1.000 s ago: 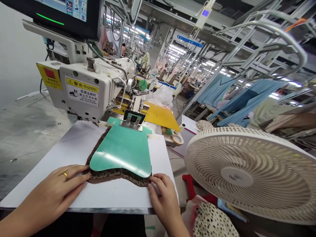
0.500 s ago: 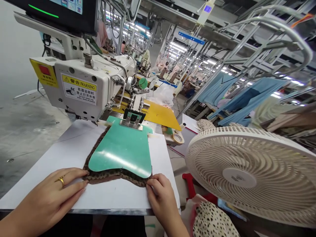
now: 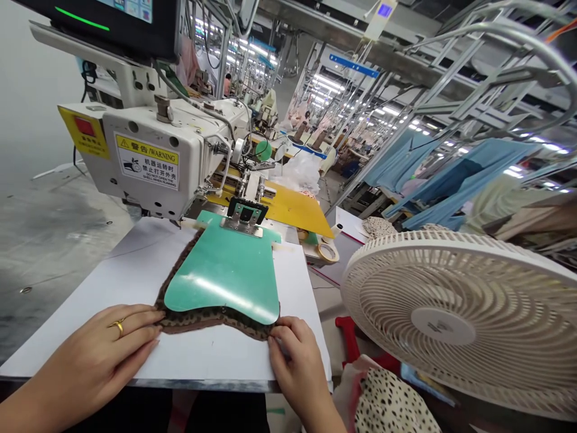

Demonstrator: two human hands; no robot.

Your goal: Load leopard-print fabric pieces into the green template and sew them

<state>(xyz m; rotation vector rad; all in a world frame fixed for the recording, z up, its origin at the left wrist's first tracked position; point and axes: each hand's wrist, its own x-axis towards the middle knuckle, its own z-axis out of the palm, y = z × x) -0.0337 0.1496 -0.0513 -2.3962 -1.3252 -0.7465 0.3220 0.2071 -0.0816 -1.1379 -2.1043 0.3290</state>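
A dark brown patterned fabric piece (image 3: 207,320) lies on the white work surface (image 3: 216,361), mostly hidden under a green template plate (image 3: 225,270). Its edge shows along the plate's left side and front. My left hand (image 3: 106,343), with a gold ring on one finger, pinches the fabric's front left corner. At the front right corner, my right hand (image 3: 295,355) has its thumb and fingers closed on the same fabric. A metal clamp (image 3: 243,225) joins the plate's far edge. Left of it stands the sewing machine head (image 3: 148,156), its needle area near the fabric's far left edge.
A large white fan (image 3: 451,325) stands close on the right. Spotted fabric (image 3: 387,403) hangs low beside the work surface. Behind the plate are a yellow sheet (image 3: 297,210) and a tape roll (image 3: 327,252). A display screen (image 3: 112,24) overhangs at upper left.
The whole view has shifted slightly to the side. Both hands stay at the same fabric corners, and the plate keeps its place over the fabric.
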